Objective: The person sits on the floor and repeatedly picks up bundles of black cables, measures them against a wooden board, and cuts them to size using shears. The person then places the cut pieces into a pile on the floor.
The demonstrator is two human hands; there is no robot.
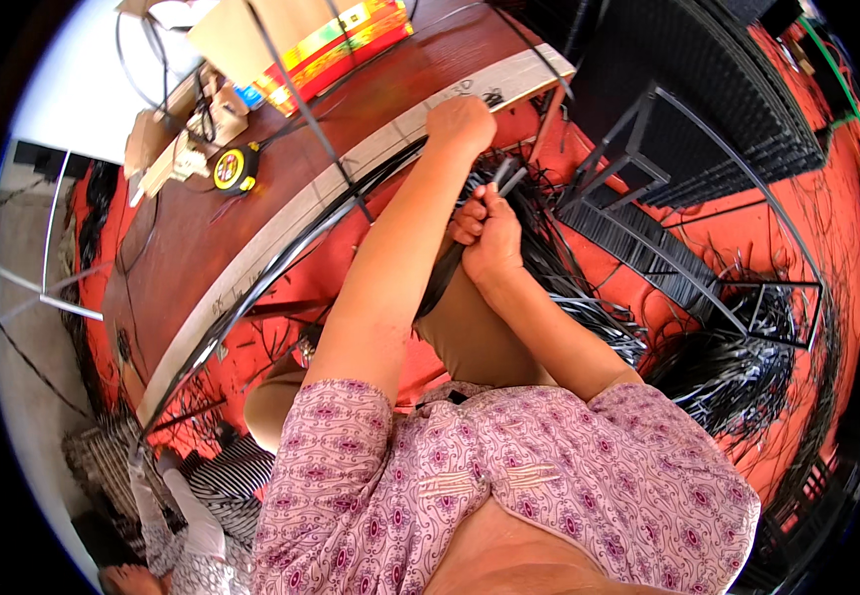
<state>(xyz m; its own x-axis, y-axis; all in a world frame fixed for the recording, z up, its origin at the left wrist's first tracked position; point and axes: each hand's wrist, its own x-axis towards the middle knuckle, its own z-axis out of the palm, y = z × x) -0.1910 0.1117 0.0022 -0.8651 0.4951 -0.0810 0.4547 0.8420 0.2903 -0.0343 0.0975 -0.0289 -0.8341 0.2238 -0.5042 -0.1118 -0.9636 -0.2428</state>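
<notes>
My left hand (462, 124) is closed in a fist at the pale edge (390, 149) of a brown-red table; what its fingers hold, if anything, is hidden. Just below and to the right, my right hand (491, 238) is closed, thumb uppermost, on dark grey strips (511, 178) whose two ends stick out past the thumb. A black band (440, 278) hangs beside this hand, over my knee. A thick bundle of black plastic strips (559, 260) lies right behind the right hand and spills toward the floor.
On the table are a tape measure (236, 169), torn cardboard (192, 129) and a red-yellow box (341, 50). At right stand a black woven panel (698, 99) and a black metal frame (648, 149). Strips litter the red floor (777, 248). Another person (187, 516) is at lower left.
</notes>
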